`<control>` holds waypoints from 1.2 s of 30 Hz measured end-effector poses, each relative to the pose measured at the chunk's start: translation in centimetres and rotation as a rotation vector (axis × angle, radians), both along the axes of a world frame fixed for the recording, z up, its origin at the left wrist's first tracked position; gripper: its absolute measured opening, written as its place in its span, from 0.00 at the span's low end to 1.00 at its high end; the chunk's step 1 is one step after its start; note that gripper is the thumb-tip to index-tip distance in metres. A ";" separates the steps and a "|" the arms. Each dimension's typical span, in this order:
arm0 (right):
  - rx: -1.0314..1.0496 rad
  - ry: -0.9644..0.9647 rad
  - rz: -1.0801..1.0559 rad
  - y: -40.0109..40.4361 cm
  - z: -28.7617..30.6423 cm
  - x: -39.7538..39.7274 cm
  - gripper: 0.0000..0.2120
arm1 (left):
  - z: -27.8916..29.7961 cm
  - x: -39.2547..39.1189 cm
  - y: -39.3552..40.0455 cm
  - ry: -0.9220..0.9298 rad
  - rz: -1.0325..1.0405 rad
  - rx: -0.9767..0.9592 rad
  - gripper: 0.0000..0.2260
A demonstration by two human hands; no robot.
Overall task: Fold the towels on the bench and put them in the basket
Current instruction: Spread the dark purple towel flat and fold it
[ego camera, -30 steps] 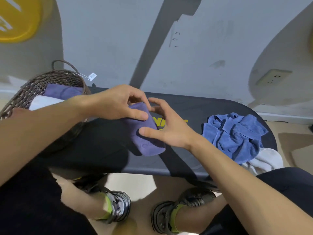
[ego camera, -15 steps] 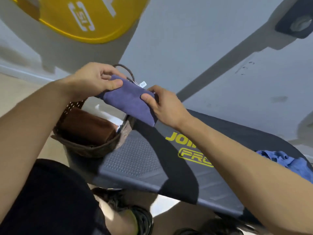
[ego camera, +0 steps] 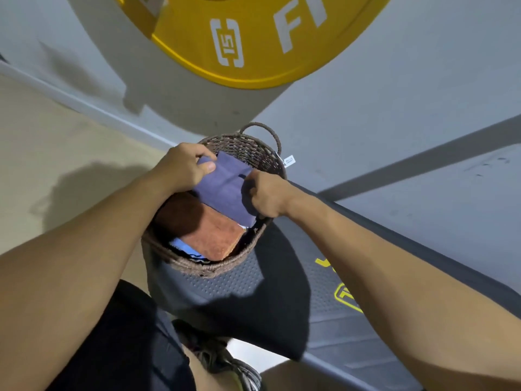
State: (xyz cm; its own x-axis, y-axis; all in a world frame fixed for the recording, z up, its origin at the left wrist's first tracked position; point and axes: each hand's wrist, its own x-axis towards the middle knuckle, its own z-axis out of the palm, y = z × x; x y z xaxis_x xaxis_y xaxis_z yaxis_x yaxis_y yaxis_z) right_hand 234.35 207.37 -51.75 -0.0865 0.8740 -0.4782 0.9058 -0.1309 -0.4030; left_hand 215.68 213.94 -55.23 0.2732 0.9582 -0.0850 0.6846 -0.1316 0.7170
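I've got both hands, L [ego camera: 184,167] & R [ego camera: 266,194], gripping the folded towel [ego camera: 222,190] inside the basket [ego camera: 197,266], far side. Next: seat it flat, let go.

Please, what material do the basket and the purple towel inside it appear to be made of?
The basket looks like woven wicker or rattan, dark brown and matte: its wall shows braided strands and a twisted handle. The purple towel looks like soft, matte, short-pile cloth, perhaps microfibre, creasing where it is gripped by both hands.

We see a woven wicker basket [ego camera: 253,152], matt purple cloth towel [ego camera: 222,190], nubby rust towel [ego camera: 217,235], and textured bench [ego camera: 239,289].
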 end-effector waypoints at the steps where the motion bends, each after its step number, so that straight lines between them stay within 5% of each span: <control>1: -0.022 -0.022 0.024 0.1 0.0 -0.2 0.16 | 0.0 -0.1 -0.1 0.015 -0.012 0.021 0.09; 5: -0.014 -0.103 0.072 -0.1 -0.3 -1.0 0.16 | 0.7 -0.4 -0.3 0.102 -0.045 0.069 0.12; 10: 0.030 -0.204 0.242 -0.2 -0.3 -0.9 0.09 | 3.3 0.1 -1.1 0.092 -0.106 0.374 0.15; 15: 0.179 -0.201 0.340 0.4 0.6 0.8 0.17 | 1.2 -0.3 -2.9 0.196 -0.297 -0.005 0.20; 19: 0.067 -0.025 0.281 -0.3 0.9 1.5 0.32 | -0.4 -0.7 -4.5 0.142 -0.204 -0.019 0.21; 25: 0.093 0.065 0.244 -1.4 -0.4 0.4 0.36 | -1.4 -2.8 -4.5 0.150 -0.199 0.039 0.21; 32: 0.129 -0.415 0.446 -1.0 -0.8 0.7 0.37 | -2.7 -2.2 -4.2 0.333 -0.285 -0.041 0.25; 36: 0.201 -0.324 0.387 -2.2 -0.5 1.4 0.34 | -1.3 -2.1 -3.4 0.380 -0.361 -0.111 0.26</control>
State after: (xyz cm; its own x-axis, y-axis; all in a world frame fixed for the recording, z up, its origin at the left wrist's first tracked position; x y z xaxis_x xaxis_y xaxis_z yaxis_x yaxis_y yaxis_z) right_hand 235.78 205.19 -52.21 -0.2961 0.8845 -0.3606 0.9545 0.2877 -0.0779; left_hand 213.57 210.58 -56.52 0.5140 0.7887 -0.3372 0.8238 -0.3443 0.4505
